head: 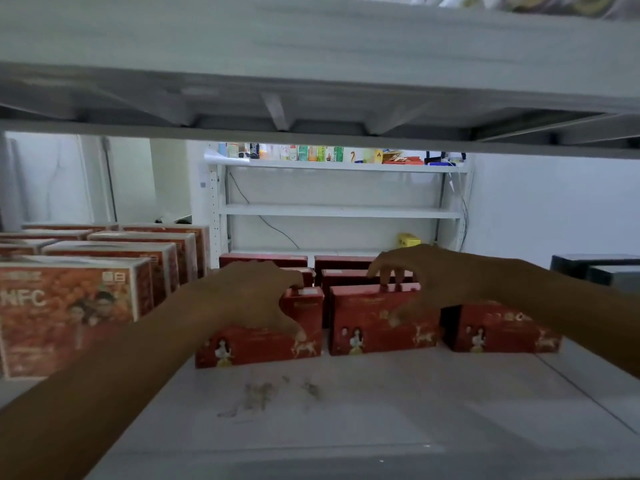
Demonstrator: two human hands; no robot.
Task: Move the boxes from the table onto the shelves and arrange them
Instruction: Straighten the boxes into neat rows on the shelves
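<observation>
Three red boxes with a deer and figure print stand in a front row on the white shelf (346, 410). My left hand (263, 299) grips the left red box (263, 344), fingers over its top and thumb on its front. My right hand (415, 275) holds the middle red box (377, 323) by its top edge, fingertips curled over the back. The right red box (502, 332) stands partly behind my right forearm. More red boxes (263, 260) stand in rows behind them.
Several orange-and-white boxes (69, 306) marked NFC fill the shelf's left side. A shelf board (311, 98) hangs low overhead. Behind stands another white rack (339, 211) with small colourful packages and a yellow box (408, 240). Dark boxes (595, 268) sit at far right.
</observation>
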